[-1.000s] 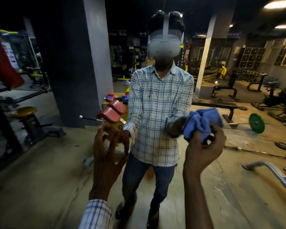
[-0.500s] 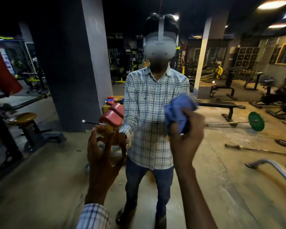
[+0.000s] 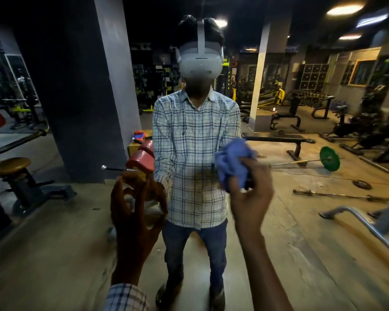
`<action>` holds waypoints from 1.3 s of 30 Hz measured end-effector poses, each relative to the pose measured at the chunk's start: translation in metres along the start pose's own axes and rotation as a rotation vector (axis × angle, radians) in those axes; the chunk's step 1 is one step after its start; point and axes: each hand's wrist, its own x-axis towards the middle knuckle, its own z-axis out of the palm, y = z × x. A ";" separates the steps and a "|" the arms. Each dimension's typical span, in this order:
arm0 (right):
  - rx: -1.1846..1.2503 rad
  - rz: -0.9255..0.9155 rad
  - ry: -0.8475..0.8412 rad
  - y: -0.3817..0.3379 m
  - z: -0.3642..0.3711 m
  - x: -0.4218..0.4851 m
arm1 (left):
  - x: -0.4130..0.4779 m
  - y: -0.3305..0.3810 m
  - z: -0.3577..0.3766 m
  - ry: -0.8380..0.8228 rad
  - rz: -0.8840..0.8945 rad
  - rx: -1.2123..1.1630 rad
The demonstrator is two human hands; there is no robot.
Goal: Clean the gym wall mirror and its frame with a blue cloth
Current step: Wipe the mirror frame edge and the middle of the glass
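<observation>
The wall mirror [image 3: 305,239] fills the whole view and shows my own reflection in a checked shirt; its frame is out of sight. My right hand [image 3: 249,196] grips a bunched blue cloth [image 3: 233,162] and holds it against the glass at chest height of the reflection. My left hand [image 3: 136,214] is raised to the left of it with fingers spread, its fingertips meeting their reflection on the glass.
Everything else is reflection of the gym behind me: a dark pillar [image 3: 76,86], red pads [image 3: 142,160], a round stool [image 3: 8,164], a bench [image 3: 279,139], a barbell with a green plate [image 3: 329,158] and a curved metal bar [image 3: 357,221].
My right hand has carried the cloth leftward across the glass, from beside the reflected torso onto it. My left hand has stayed spread in about the same spot.
</observation>
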 end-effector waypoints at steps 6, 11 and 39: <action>0.045 0.011 -0.150 -0.006 0.026 -0.047 | 0.001 -0.012 -0.013 -0.006 -0.030 -0.005; -0.022 0.189 0.121 0.025 0.005 -0.072 | -0.004 -0.025 -0.010 -0.027 -0.032 -0.038; -0.034 0.266 -0.091 -0.013 0.056 -0.147 | 0.003 -0.063 -0.027 -0.050 0.027 -0.074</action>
